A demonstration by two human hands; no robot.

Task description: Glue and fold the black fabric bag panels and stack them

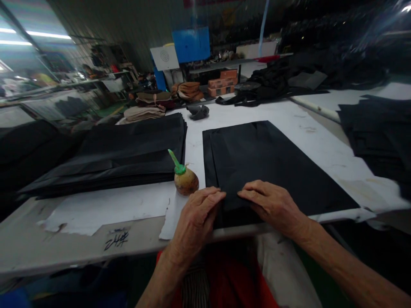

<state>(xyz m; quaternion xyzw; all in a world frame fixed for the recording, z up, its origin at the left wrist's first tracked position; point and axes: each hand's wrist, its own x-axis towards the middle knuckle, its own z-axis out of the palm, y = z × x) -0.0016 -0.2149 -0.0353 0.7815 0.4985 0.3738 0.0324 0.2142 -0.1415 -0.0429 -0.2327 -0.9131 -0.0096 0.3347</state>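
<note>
Left hand (pixel 197 214) and right hand (pixel 276 203), two down, fingers together on one black fabric piece (pixel 260 158) at the table's (pixel 80 248) near edge; pinching, can't tell. Left: one green-stemmed bulb (pixel 186 182), one black fabric stack (pixel 135 145).

Blue panel (pixel 194 45) at back; reddish boxes (pixel 221 84) stacked near folded brown cloth (pixel 189 91)

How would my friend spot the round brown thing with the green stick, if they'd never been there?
Find the big white-covered table. Look just beyond the person's bare left hand, by the near right corner of the wide stack of flat black sheets. The round yellow-brown thing there has a bright green stalk sticking up; the sheets beside it are flat and black.
</note>
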